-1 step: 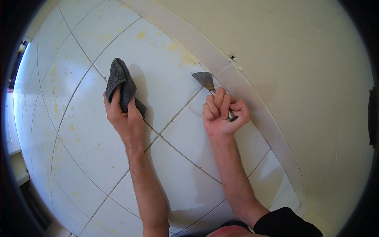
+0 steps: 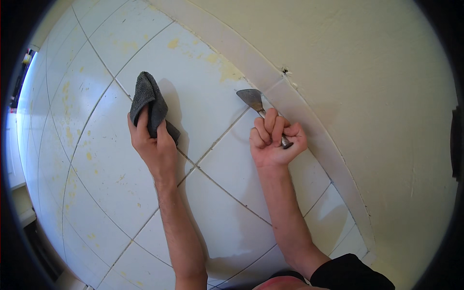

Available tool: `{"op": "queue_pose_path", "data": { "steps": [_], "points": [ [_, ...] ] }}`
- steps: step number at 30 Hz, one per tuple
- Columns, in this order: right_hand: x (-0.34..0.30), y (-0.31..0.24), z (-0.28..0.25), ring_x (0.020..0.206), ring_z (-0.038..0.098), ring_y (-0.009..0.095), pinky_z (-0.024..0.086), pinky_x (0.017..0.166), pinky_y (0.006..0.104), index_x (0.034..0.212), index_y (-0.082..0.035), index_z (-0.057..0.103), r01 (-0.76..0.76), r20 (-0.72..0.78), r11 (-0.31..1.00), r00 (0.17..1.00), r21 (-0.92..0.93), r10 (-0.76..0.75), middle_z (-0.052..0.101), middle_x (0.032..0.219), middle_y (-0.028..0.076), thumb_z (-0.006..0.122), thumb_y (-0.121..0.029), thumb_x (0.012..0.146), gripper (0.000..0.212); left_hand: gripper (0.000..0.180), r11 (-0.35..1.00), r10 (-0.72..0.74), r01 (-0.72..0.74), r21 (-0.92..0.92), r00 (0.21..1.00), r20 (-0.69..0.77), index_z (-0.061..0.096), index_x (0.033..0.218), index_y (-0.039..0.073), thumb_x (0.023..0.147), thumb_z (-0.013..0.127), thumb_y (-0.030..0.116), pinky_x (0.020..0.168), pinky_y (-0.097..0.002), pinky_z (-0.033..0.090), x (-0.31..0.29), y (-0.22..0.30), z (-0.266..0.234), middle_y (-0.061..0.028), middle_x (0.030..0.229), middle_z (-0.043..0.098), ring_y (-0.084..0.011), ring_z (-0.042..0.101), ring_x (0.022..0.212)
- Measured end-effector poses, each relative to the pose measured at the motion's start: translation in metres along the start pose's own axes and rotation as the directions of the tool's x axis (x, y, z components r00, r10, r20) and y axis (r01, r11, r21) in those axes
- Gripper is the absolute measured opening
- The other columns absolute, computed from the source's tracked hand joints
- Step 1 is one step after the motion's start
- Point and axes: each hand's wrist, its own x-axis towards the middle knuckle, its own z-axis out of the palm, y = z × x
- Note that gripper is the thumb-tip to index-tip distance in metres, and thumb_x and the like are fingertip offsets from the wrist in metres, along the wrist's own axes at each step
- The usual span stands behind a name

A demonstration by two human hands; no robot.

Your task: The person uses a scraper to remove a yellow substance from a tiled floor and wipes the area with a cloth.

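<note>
My left hand is closed on a folded dark grey cloth, held above the white tiles, with its shadow just to the right. My right hand is wrapped round the handle of a scraper, with the palm side and curled fingers in view. The scraper's flat, flared metal blade points up and left, near the corner of a tile by the skirting. The rounded handle end pokes out below my fingers. Whether the blade touches the floor, I cannot tell.
White floor tiles with dark joints carry yellowish patches, mostly at the far side and left. A tiled skirting curves along the beige wall on the right. Small dark debris shows at the skirting's top edge.
</note>
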Motion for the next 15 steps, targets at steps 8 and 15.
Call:
{"op": "queue_pose_path", "data": {
  "steps": [8, 15],
  "points": [
    [0.000, 0.003, -0.002, 0.051, 0.017, 0.014, 0.014, 0.044, 0.0269, 0.049, -0.012, 0.021, -0.022, 0.038, 1.000, 0.999, 0.004, 0.022, 0.023, 0.060, 0.001, 0.037, -0.026, 0.069, 0.030, 0.034, 0.999, 0.039, -0.039, 0.004, 0.999, -0.008, 0.062, 0.120, -0.008, 0.087, 0.057, -0.009, 0.094, -0.0321, 0.047, 0.001, -0.003, -0.002, -0.0145, 0.113, 0.058, -0.0275, 0.060, 0.104],
    [0.006, 0.000, 0.001, 0.051, 0.017, 0.014, 0.014, 0.044, 0.0268, 0.049, -0.012, 0.021, -0.021, 0.065, 0.999, 0.998, -0.044, 0.024, 0.023, 0.060, 0.001, 0.038, -0.025, 0.070, 0.030, 0.034, 0.999, 0.044, -0.044, -0.021, 0.999, -0.015, 0.062, 0.119, -0.009, 0.085, 0.056, -0.010, 0.091, -0.0316, 0.047, 0.002, -0.001, 0.001, -0.0143, 0.111, 0.058, -0.0280, 0.060, 0.101]
  ]
}}
